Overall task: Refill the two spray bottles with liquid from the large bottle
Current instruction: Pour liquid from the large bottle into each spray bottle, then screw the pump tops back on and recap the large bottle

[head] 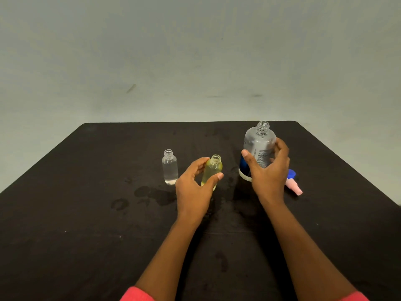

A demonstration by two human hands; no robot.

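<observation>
The right hand (269,168) wraps the big bottle (259,144), which is upright and uncapped on the table (86,213), far right. The left hand (195,187) curls round the yellow bottle (213,168), mid-table, neck open. The clear bottle (170,167) stands just left of it, untouched. A pink sprayer (294,187) lies behind the right hand.

- The large bottle (258,144): clear, uncapped, upright, with a blue-and-white band at its base. It stands at 2 o'clock from the yellow spray bottle (213,168).
- The yellow spray bottle: small, open-necked, holding pale yellow liquid.
- The clear spray bottle (170,168): small, uncapped, upright, at the yellow one's 9 o'clock.
</observation>
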